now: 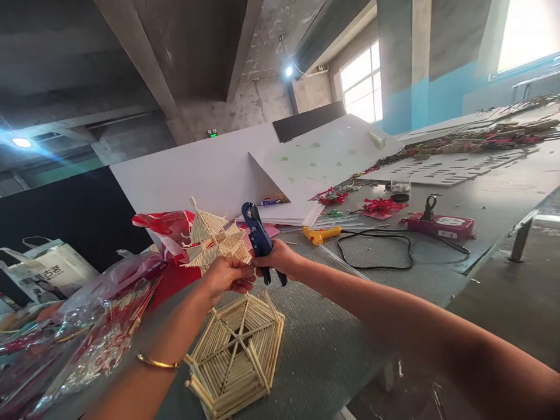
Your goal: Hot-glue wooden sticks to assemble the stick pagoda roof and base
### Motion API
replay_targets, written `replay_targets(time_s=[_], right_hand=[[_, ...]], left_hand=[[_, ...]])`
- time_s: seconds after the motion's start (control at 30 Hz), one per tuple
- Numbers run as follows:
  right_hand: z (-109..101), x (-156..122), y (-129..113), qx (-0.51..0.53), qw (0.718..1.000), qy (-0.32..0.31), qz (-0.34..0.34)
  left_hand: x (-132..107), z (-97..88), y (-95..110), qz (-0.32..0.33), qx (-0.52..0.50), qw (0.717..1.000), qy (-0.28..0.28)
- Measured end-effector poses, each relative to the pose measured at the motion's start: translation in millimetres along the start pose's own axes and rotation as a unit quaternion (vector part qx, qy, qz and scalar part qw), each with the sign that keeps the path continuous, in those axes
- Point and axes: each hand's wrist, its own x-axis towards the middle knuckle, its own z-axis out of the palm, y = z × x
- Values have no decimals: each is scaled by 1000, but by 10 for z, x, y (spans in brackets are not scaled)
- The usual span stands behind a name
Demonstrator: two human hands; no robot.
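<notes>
My right hand [280, 259] is wrapped round a dark blue hand cutter [258, 230], held upright with its curved head at the top. My left hand [225, 277] is closed, its fingertips pinched together right beside the right hand's fingers. Whatever sits in that pinch is too small and covered to name. Below both hands, a hexagonal frame of pale wooden sticks [265, 329] lies on the table, with an opening at its middle and raised stick edges. Behind the left hand stands a pointed stick structure [207, 224] with triangular panels.
A yellow glue gun [321, 234] with a black cord lies right of the hands, near a dark red power strip [441, 226]. Plastic-wrapped bundles [100, 326] cover the left side. White sheets [293, 213] and red decorations [382, 205] lie farther back.
</notes>
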Motion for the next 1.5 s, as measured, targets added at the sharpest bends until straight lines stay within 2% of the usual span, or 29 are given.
replay_targets(time_s=[0.27,0.4,0.47,0.53,0.63,0.7,0.8,1.07,1.33,1.5], right_hand=[[12,-4,14,-2,1000,2,-4],[11,8,10,-22,1000,16,11],[-17,28,19,-87,995,39,21],[-54,42,30,-231,970,70,21],[-90,30,52,-467,879,94,-20],[-92,6,73,-545,834,82,-45],[-74,-27,97,-578,813,56,-43],[-62,-37,108,-585,810,37,-23],[-47,-9,149,-565,825,23,-22],[-69,12,195,-569,822,22,-17]], left_hand=[[12,17,-12,1,8,1000,4],[11,20,-39,48,55,995,62],[7,-8,-49,81,97,986,111],[-2,-56,-52,117,143,969,164],[-5,-153,-54,167,199,937,233],[11,-220,-67,193,219,918,268],[63,-309,-107,222,230,897,305],[186,-388,-221,270,245,871,330],[198,-334,-216,286,220,873,329],[199,-307,-185,293,200,875,330]])
